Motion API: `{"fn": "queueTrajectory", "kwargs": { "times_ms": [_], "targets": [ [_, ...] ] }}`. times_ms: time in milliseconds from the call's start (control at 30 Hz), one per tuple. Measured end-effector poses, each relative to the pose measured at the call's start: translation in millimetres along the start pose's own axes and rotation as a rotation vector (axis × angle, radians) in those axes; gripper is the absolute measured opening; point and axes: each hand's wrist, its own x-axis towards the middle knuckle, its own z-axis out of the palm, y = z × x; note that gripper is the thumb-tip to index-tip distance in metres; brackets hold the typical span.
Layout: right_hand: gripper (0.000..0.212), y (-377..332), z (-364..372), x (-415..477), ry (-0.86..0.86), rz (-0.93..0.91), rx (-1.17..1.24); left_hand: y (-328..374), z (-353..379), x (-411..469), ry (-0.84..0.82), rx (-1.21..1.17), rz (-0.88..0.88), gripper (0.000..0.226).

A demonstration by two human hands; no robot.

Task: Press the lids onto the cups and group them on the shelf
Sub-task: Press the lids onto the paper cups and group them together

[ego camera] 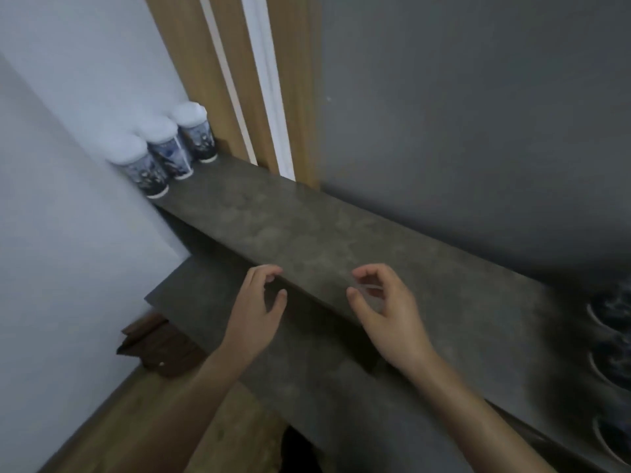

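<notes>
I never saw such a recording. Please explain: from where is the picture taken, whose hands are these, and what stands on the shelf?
There is no machine here. A person wears a camera on the head, so the picture looks forward and down at their own hands. The left hand and the right hand hover near the front edge of a grey shelf, fingers loosely curled. The left hand holds nothing. Something faint and clear may lie between the right hand's fingers, but I cannot tell. At the shelf's far left end, three cups with white lids stand in a row beside the white wall. More patterned cups show partly at the right edge.
</notes>
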Motion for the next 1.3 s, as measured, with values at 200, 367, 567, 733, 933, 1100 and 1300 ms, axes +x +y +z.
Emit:
{"fn": "queueTrajectory", "kwargs": {
  "times_ms": [200,367,567,733,933,1100,1300],
  "targets": [
    [0.028,-69,82,112,-0.083,-0.146,-0.061,-51,-92,93,0.254,0.141,0.019,0.037],
    [0.032,-113,144,187,-0.127,-0.217,-0.069,-92,-188,206,0.476,0.44,0.04,0.053],
    [0.031,-128,198,230,-0.175,-0.231,-0.125,-164,-236,288,0.32,0.666,-0.125,0.081],
    [0.034,-131,229,251,-0.218,-0.212,-0.169,-198,-227,288,0.442,0.463,-0.015,0.051],
    [0.073,-128,262,266,-0.324,-0.159,-0.218,-158,-226,264,0.451,0.213,0.055,0.043],
    [0.1,-122,273,268,-0.363,-0.107,0.006,-100,-210,238,0.201,-0.051,0.166,0.043],
    [0.087,-103,243,261,-0.212,0.007,0.083,-122,-219,318,0.253,0.213,0.09,0.062]
  ]
}}
